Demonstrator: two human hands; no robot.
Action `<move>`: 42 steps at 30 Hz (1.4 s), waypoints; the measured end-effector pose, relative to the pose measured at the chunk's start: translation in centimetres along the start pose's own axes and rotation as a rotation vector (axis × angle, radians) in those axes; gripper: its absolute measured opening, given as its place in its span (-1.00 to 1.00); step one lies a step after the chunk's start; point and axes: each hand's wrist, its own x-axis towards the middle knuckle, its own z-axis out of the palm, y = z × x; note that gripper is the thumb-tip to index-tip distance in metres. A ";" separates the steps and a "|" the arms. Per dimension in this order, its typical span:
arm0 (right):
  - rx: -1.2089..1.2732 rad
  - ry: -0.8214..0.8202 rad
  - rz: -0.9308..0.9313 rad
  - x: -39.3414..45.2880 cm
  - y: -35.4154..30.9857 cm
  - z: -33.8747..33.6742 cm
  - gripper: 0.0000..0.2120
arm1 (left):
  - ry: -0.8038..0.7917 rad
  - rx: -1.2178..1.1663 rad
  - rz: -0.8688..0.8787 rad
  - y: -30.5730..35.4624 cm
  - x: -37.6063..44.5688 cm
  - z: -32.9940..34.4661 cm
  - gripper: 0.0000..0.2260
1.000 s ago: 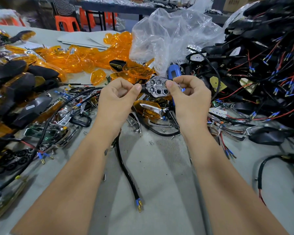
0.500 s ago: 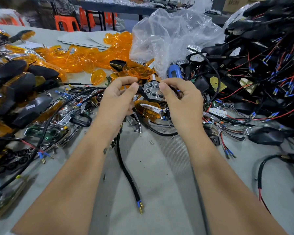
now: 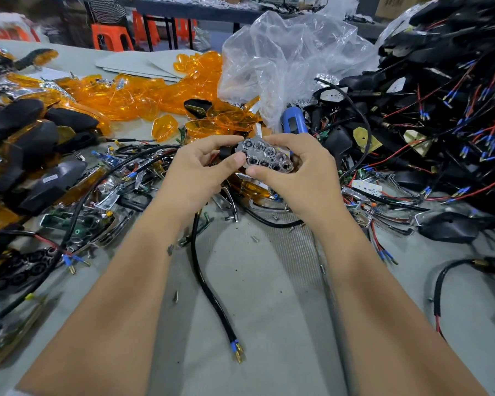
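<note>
Both hands hold a chrome reflector plate (image 3: 265,156) with several hexagonal cups, raised above the grey table (image 3: 269,295). My left hand (image 3: 196,174) pinches its left end, thumb on the front and fingers curled behind, where a black part shows. My right hand (image 3: 300,172) grips the right end, thumb along the lower edge and fingers over the top. A black cable (image 3: 209,284) with a blue-sleeved brass tip hangs from below the left hand and trails across the table toward me.
Orange lenses (image 3: 143,95) are heaped at the back left, black housings (image 3: 35,155) at the left. A pile of black parts with red and blue wires (image 3: 440,115) fills the right. A clear plastic bag (image 3: 286,58) and a blue tool (image 3: 293,124) lie behind my hands. Loose screws dot the table.
The reflector plate has been turned so its cupped face shows more fully toward me. My right thumb has moved under its lower edge, and both hands have shifted slightly.
</note>
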 end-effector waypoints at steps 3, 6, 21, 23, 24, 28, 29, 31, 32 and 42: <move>-0.022 -0.025 0.002 0.0 0.1 -0.6 -0.52 | -0.090 0.061 -0.011 0.3 0.0 -0.8 -0.61; -0.026 -0.075 -0.009 0.0 0.0 -1.1 -0.51 | -0.107 0.034 0.024 0.4 0.0 -1.1 -0.56; -0.070 -0.256 0.023 0.2 -0.3 -1.1 -0.55 | -0.108 -0.005 0.109 0.4 -0.2 -0.3 -0.51; 0.034 -0.273 0.070 0.2 -0.6 -0.9 -0.59 | -0.070 0.003 0.130 0.3 -0.2 -0.2 -0.52; 0.084 -0.268 0.085 0.2 -0.8 -0.8 -0.60 | -0.051 0.007 0.135 0.3 -0.2 -0.1 -0.53; 0.186 -0.209 0.086 0.2 -1.4 -0.6 -0.62 | 0.024 0.018 0.153 0.6 -0.3 0.3 -0.56; 0.201 -0.192 0.089 0.2 -1.5 -0.6 -0.63 | 0.037 0.023 0.161 0.7 -0.4 0.4 -0.56; 0.228 -0.165 0.098 0.1 -1.5 -0.6 -0.64 | 0.042 0.069 0.184 0.9 -0.5 0.6 -0.56; 0.234 -0.152 0.099 0.1 -1.5 -0.6 -0.65 | 0.038 0.106 0.196 1.0 -0.6 0.6 -0.55; 0.424 -0.023 0.123 0.5 -0.8 -0.3 -0.63 | 0.098 0.188 0.211 1.1 -0.9 1.1 -0.52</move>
